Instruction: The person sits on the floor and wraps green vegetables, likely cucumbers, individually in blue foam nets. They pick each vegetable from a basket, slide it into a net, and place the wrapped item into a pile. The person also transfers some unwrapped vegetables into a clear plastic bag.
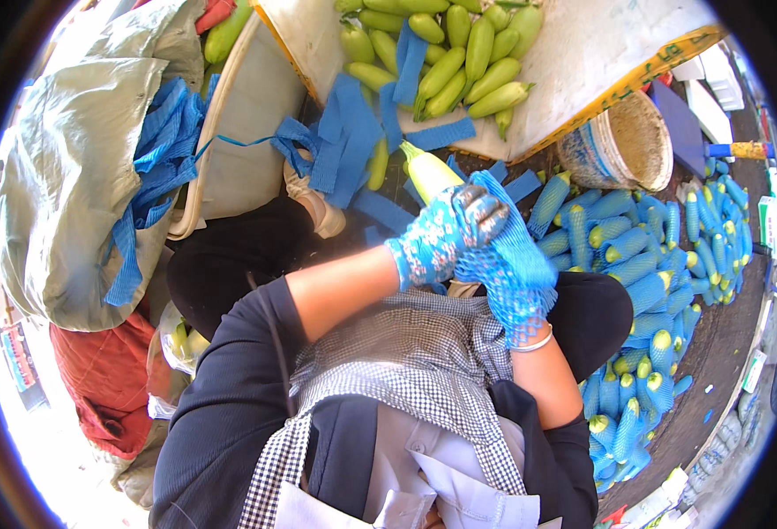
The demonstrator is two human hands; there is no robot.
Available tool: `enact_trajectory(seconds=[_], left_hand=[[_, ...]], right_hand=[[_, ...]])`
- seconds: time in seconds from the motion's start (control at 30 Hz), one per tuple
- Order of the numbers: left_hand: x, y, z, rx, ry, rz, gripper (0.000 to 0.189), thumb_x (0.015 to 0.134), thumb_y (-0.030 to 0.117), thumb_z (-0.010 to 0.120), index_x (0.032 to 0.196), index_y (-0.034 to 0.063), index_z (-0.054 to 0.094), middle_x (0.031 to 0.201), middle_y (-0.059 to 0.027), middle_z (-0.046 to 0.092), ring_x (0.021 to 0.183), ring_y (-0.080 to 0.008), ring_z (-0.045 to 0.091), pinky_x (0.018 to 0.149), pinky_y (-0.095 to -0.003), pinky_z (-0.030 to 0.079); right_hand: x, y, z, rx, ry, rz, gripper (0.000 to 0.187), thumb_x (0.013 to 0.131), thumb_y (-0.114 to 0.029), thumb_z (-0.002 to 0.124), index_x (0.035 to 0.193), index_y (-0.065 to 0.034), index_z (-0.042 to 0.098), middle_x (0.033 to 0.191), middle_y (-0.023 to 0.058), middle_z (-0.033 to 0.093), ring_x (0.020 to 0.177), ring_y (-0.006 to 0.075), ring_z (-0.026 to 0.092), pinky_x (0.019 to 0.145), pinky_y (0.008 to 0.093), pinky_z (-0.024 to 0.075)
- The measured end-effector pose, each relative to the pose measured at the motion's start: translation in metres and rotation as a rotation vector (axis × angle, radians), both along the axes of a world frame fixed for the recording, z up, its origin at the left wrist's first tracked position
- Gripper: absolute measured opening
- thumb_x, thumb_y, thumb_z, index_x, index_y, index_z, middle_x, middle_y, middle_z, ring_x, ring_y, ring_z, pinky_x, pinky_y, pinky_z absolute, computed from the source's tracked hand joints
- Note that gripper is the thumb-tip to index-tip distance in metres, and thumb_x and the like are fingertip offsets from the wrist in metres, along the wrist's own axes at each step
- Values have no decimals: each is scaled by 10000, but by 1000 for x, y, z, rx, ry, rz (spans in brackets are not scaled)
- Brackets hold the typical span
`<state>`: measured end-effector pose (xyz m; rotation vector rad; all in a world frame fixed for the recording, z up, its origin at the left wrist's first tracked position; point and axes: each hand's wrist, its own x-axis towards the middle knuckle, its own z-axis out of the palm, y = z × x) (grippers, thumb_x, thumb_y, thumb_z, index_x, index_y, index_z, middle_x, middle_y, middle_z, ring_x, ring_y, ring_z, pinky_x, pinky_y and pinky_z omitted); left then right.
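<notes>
My left hand (451, 231), in a blue flowered work glove with dark, soiled fingers, is closed round a pale green zucchini (427, 170) whose stem end points up and away. My right hand (514, 278) is inside a blue foam net sleeve (521, 231), which covers its fingers and reaches down to the wrist. The two hands touch above my lap. Whether the fingers under the net grip the zucchini's hidden end, I cannot tell. Beyond them lie flat blue net sleeves (345, 139) and a heap of bare zucchini (461, 59).
Many net-wrapped zucchini (633, 251) are piled on the floor at the right. A dirty plastic bucket (617, 142) lies tipped beside a white board with a yellow edge (600, 109). At the left are a white tub (249, 125) and a grey sack (71, 185) with blue sleeves.
</notes>
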<state>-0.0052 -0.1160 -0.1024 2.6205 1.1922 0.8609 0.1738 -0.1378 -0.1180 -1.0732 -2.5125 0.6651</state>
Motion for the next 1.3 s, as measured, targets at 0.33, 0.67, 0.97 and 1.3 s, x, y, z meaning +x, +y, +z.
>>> enact_trajectory(seconds=[0.33,0.67,0.97,1.3], left_hand=[[-85,22,15,-554,-772,619,160,837,155,551,883,17,619,797,-48,583,773,-143,575,637,-302,489],[53,-61,48,-817,-1128,67,679,814,190,635,1342,-7,256,1188,-172,498,1108,-231,472,966,-336,356],[3,8,38,-111,-561,386,341,806,55,495,1141,19,549,959,-139,598,836,-282,591,749,-369,463],[-62,-2,-241,-982,701,302,641,765,80,589,1346,96,318,1352,-140,372,1014,-332,561,806,-447,484]], right_hand=[[-35,-14,75,-288,25,-66,269,781,-85,641,1047,-55,617,1015,136,625,938,276,597,833,342,470],[0,-16,64,-52,255,-344,264,848,-150,541,1035,34,574,1007,172,606,915,269,584,843,353,469],[87,-37,31,-967,1198,-133,446,943,-205,356,1346,-17,323,1327,117,430,1212,243,426,1015,365,347],[231,61,-1,-408,857,-1152,570,782,-185,604,1284,-16,392,1204,130,509,1083,257,508,923,398,417]])
